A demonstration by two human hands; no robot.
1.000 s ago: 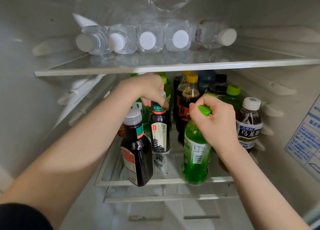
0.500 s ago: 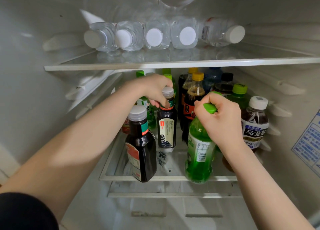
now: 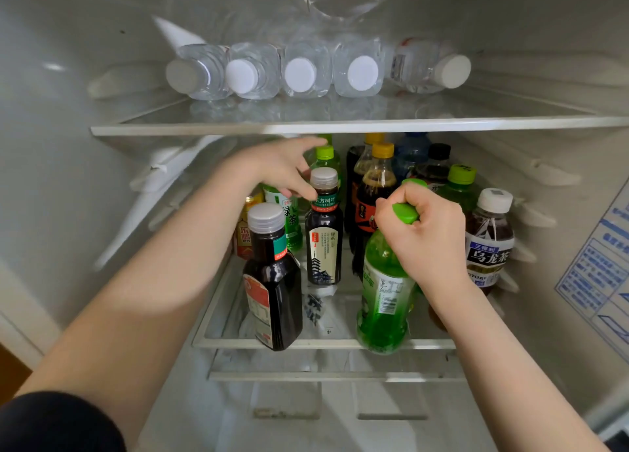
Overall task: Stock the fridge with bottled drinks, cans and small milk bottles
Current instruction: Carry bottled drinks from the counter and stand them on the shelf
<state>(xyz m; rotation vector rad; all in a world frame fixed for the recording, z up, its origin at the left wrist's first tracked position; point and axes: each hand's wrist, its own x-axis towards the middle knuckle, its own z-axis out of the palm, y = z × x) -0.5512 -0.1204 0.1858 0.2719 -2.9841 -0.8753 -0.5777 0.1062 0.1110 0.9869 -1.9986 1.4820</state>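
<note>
Five water bottles (image 3: pixel 299 73) are lying side by side on the upper shelf (image 3: pixel 340 125), and the lower shelf (image 3: pixel 323 343) is looking nearly full, its far rows packed with upright drinks. The right hand (image 3: pixel 425 237) is clamping the green bottle (image 3: pixel 383 291) by its neck at the near right edge. The left hand (image 3: pixel 279 169) is hovering, fingers apart, beside the dark tea bottle (image 3: pixel 323 240), which is reading 东方树叶 and 绿茶. Far right, the oolong bottle (image 3: pixel 488 244) is showing 三得利 乌龙茶. No milk bottles are showing, but I'm judging the stocking well past halfway.
</note>
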